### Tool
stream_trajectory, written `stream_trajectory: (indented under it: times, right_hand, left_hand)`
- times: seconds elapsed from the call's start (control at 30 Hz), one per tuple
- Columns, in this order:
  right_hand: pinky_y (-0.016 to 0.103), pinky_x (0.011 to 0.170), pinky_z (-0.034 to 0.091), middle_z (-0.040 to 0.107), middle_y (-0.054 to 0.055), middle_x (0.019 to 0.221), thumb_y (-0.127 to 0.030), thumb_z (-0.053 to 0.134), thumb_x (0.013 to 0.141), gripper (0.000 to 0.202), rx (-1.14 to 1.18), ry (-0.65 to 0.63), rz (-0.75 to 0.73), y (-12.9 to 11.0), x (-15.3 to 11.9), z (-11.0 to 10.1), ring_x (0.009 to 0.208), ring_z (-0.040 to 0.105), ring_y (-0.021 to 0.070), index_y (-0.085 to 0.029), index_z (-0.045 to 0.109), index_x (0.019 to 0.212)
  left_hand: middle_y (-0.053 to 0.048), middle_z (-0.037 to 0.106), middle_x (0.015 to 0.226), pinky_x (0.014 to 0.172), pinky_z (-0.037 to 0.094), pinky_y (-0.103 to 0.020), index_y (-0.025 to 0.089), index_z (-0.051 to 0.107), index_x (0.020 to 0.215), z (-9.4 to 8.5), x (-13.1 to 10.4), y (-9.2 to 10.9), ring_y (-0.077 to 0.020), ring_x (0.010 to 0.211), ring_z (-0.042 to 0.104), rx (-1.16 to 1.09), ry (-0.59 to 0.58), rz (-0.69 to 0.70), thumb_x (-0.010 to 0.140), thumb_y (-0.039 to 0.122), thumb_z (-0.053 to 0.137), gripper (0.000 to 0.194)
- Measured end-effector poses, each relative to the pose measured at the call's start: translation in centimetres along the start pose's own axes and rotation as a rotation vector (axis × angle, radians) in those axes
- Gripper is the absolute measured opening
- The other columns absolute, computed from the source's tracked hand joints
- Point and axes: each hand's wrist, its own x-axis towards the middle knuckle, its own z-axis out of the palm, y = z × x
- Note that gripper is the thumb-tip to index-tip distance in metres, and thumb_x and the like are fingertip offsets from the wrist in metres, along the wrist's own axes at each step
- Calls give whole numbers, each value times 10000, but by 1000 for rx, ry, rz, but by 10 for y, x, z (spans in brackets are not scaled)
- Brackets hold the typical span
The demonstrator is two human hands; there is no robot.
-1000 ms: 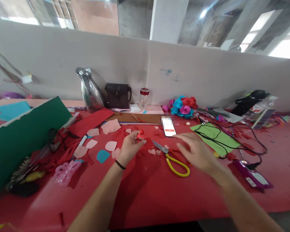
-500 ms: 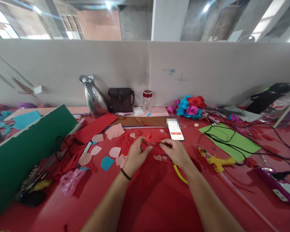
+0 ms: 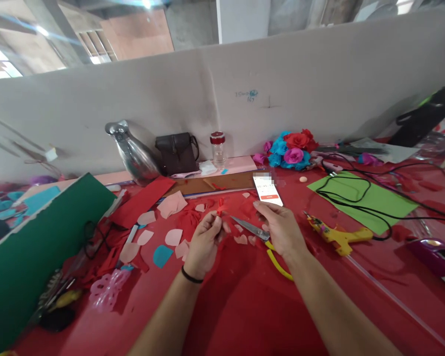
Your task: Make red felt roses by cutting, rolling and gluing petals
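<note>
My left hand (image 3: 203, 242), with a dark band at the wrist, pinches a small twisted piece of red paper (image 3: 220, 203) between thumb and fingers. Over the table to its right is my right hand (image 3: 285, 231), its fingers stretched out and nothing visible in them. Its fingertips are close to the lower end of a lit phone (image 3: 268, 190); whether they touch it I cannot tell. Scissors (image 3: 250, 228) with yellow handles lie partly under that hand, blades pointing toward the left one. Pink paper petals (image 3: 173, 237) and a blue paper petal (image 3: 163, 256) are scattered left of my hands.
A yellow glue gun (image 3: 339, 236) with a black cable lies at right, near a green sheet (image 3: 396, 198). Paper flowers (image 3: 293, 155), a glass jar (image 3: 218, 151), a dark bag (image 3: 178, 154) and a metal jug (image 3: 135, 155) stand behind. A green board (image 3: 52, 247) is at left.
My right hand has moved away from the left one, toward the phone and scissors. The left keeps the red paper, which now points upward. The scissor blades have come into view; the camera has tilted.
</note>
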Motion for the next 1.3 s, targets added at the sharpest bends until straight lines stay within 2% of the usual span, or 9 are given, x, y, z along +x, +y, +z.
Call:
stream_trajectory:
  times: [0.13, 0.3, 0.53, 0.73, 0.97, 1.1, 1.2, 1.3]
  right_hand:
    - [225, 374, 332, 570, -17, 528, -470, 787, 559, 358, 68, -28, 7, 1, -6, 6, 447, 507, 119, -176, 730, 755]
    - [203, 373, 332, 558, -19, 541, -459, 801, 547, 387, 114, -51, 28, 8, -7, 8, 470, 501, 105, -161, 739, 784]
    - [196, 342, 312, 610, 1, 595, -490, 778, 582, 416, 161, -119, 80, 6, -9, 8, 464, 510, 111, -171, 734, 845]
    - [235, 480, 420, 626, 9, 633, -444, 780, 599, 322, 218, -176, -12, 7, -11, 10, 560, 533, 118, -160, 730, 743]
    - [206, 426, 397, 575, -21, 568, -442, 765, 601, 293, 164, -170, 48, 3, -17, 12, 530, 501, 105, -181, 732, 728]
    - [221, 455, 436, 608, -14, 588, -439, 761, 610, 266, 175, -213, 14, 2, -19, 12, 542, 535, 116, -188, 731, 694]
    - [230, 468, 447, 621, -7, 610, -443, 757, 613, 281, 176, -232, 18, 2, -20, 13, 547, 540, 119, -191, 748, 738]
    - [219, 450, 418, 602, -12, 586, -452, 751, 610, 304, 137, -221, 13, 2, -21, 13, 521, 505, 105, -188, 757, 761]
  left_hand:
    - [32, 579, 636, 485, 313, -191, 197, 500, 756, 0, 1, -3, -60, 485, 376, -194, 4, -100, 691, 286, 743, 267]
    - [33, 555, 701, 572, 397, -183, 177, 527, 687, 0, 3, -8, -69, 620, 501, -309, 33, -145, 629, 206, 788, 269]
    - [16, 543, 691, 564, 383, -202, 140, 566, 617, 1, 1, -12, -59, 576, 439, -271, -31, -154, 606, 229, 811, 261]
    - [22, 514, 691, 535, 353, -196, 123, 602, 623, 2, 1, -13, -33, 528, 373, -264, -127, -168, 610, 262, 812, 251]
    - [27, 536, 616, 591, 398, -235, 138, 624, 597, 2, 2, -18, -42, 506, 362, -234, -102, -223, 599, 242, 815, 218]
    - [24, 587, 593, 612, 420, -234, 152, 646, 574, 2, 2, -19, -51, 521, 427, -253, -102, -237, 528, 257, 860, 242]
    - [23, 612, 588, 659, 449, -237, 164, 658, 563, 3, 2, -19, -72, 571, 500, -259, -78, -254, 460, 263, 890, 272]
    - [31, 600, 566, 643, 452, -232, 165, 647, 556, 1, 2, -20, -60, 530, 473, -233, -77, -250, 485, 277, 880, 268]
